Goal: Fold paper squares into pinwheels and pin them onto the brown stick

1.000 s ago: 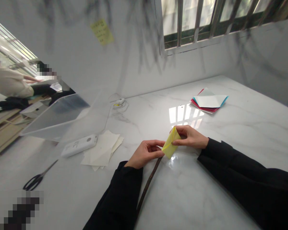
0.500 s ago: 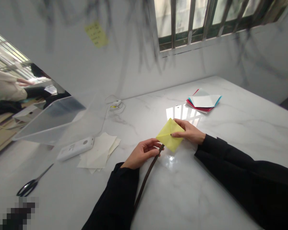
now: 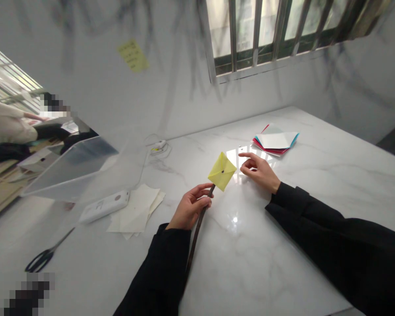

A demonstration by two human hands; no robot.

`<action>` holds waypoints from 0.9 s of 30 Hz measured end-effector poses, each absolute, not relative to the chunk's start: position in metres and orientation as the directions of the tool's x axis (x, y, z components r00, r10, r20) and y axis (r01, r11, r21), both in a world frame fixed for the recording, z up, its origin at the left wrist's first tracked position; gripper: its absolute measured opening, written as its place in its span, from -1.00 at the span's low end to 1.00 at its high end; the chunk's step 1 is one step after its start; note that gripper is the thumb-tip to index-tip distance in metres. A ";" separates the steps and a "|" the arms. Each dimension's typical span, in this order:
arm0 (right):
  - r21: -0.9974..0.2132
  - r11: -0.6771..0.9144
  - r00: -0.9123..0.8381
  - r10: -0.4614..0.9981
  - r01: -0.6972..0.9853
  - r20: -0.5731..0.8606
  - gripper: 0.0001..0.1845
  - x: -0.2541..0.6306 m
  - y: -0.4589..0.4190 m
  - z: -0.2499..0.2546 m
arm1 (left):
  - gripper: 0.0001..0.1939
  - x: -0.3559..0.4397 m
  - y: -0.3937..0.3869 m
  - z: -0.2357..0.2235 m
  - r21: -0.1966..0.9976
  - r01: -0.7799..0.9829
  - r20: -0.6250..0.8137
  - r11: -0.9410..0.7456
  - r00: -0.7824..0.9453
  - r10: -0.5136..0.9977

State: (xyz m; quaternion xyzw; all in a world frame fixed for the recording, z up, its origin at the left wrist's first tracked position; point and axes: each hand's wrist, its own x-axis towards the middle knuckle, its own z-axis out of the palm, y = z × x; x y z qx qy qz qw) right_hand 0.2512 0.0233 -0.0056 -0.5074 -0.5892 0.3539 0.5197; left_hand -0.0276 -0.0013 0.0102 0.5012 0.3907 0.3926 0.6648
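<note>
White surface [image 3: 266, 250] below the barred window [image 3: 245, 26]: your right hand [image 3: 260, 175] just let go, loosely curled and empty, while your left hand [image 3: 189, 208] pinches the brown stick [image 3: 196, 232], yellow paper [image 3: 221, 179] at its tip seemingly holding unaided.

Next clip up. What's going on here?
The person's left hand holds a thin brown stick with a folded yellow paper at its upper end. The right hand is apart from the paper, holding nothing visible. Pale sheets and scissors lie on the table, off to the left.
</note>
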 end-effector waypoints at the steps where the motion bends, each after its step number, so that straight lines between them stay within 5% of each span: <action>1: -0.926 0.249 0.032 0.963 0.283 0.269 -0.36 0.251 0.022 -0.005 | -0.50 -0.027 -0.001 0.011 0.972 -0.138 -0.126 0.192 0.382 0.916; 3: -0.883 0.274 -0.033 0.959 0.381 0.283 -0.37 0.250 0.019 -0.004 | -0.50 -0.027 -0.001 0.012 0.969 -0.150 -0.130 0.197 0.371 0.919; 6: -0.811 0.248 -0.144 0.969 0.531 0.202 -0.67 0.248 0.016 -0.002 | -0.49 -0.026 -0.002 0.015 0.966 -0.166 -0.132 0.199 0.349 0.928; 9: -0.758 0.203 -0.156 0.979 0.620 0.134 -0.69 0.249 0.016 -0.001 | -0.48 -0.026 -0.003 0.016 0.967 -0.167 -0.129 0.194 0.338 0.932; 14: -0.755 0.186 -0.037 0.977 0.629 0.210 -0.72 0.246 0.016 -0.003 | -0.47 -0.027 -0.003 0.016 0.965 -0.177 -0.122 0.193 0.347 0.930; 18: -0.817 0.188 -0.076 0.982 0.546 0.175 -0.44 0.239 0.011 -0.003 | -0.46 -0.027 -0.002 0.015 0.966 -0.178 -0.119 0.190 0.348 0.930; 22: -0.829 0.224 -0.323 0.945 0.512 0.056 -0.70 0.235 0.007 0.001 | -0.45 -0.026 -0.003 0.016 0.963 -0.182 -0.128 0.199 0.340 0.932; 27: -0.798 0.153 -0.101 0.988 0.583 0.115 -0.76 0.235 0.007 0.001 | -0.45 -0.025 -0.003 0.018 0.963 -0.181 -0.132 0.202 0.336 0.932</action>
